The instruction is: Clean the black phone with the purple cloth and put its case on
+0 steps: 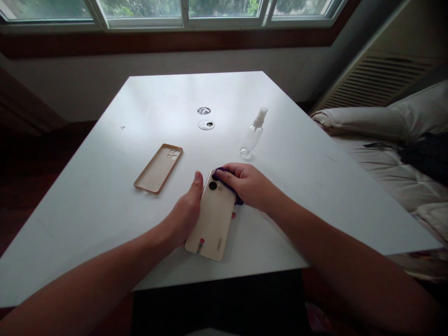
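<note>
A pale gold smartphone (pixel 213 219), its back facing up, is gripped by my left hand (pixel 189 205), with the thumb along its left edge and a fingertip showing past the right edge. My right hand (pixel 245 182) pinches a dark purple cloth (pixel 229 183) against the phone's upper right corner, beside the camera lenses. Part of the cloth hangs below the right palm; the rest is hidden under the fingers. To the left lies a clear phone case (pixel 154 172) with a tan rim. Beyond my right hand a clear spray bottle (pixel 252 137) with a white cap stands on the table.
The white table (pixel 105 186) reaches toward a window (pixel 140 9). Two small round items, a silvery disc (pixel 204 111) and an oval ring-like piece (pixel 206 124), lie near its middle. A cushioned seat (pixel 378 158) with dark fabric (pixel 429 154) borders the right side.
</note>
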